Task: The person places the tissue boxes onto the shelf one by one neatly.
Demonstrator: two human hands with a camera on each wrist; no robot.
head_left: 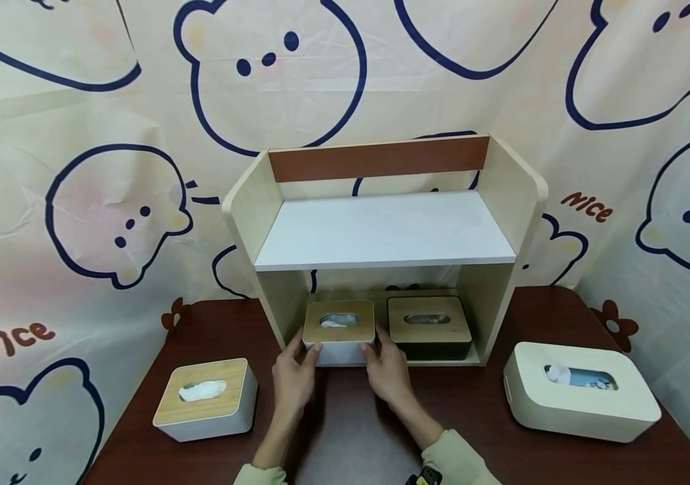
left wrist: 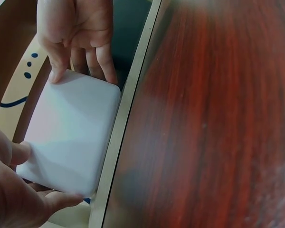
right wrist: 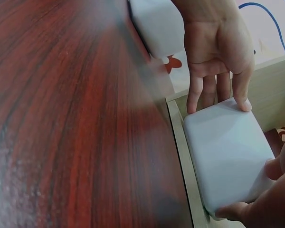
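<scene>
Pale-green fabric sleeves (head_left: 461, 459) lie nearest you. Your left hand (head_left: 294, 378) and right hand (head_left: 389, 370), fingers partly curled, grip opposite ends of the white rectangular wood-lidded tissue box (head_left: 340, 353), presumably for balance, low in the left half of the cream two-tier wood-look shelf (head_left: 511, 185).

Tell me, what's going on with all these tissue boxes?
Someone's left hand and right hand grip opposite ends of a wood-topped white tissue box. It is at the front of the lower level of a small shelf, beside a dark tissue box that also has a wooden top. On the table, another wooden-lidded box sits to the left of the shelf, and a larger all-white box sits to the right.
</scene>
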